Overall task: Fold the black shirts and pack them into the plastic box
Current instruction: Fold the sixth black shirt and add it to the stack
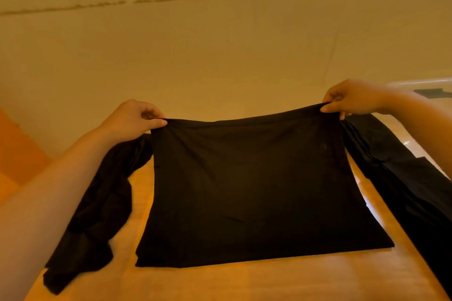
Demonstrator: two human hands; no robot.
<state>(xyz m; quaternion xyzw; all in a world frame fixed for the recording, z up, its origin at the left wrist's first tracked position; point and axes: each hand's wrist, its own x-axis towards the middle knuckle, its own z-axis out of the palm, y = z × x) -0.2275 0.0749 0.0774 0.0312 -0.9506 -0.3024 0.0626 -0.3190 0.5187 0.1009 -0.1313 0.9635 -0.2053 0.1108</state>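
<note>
both hands, left hand (137,117) and right hand (347,98), pinch the far corners of the black shirt (256,190) lifted off the counter (220,283) (near hem lies flat); uneven pull could skew the fold, or a corner slip free.

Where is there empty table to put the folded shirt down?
Bare table lies in front, below the held black shirt. A thin strip runs between it and the crumpled shirt. The right side is crowded by another dark garment.
</note>
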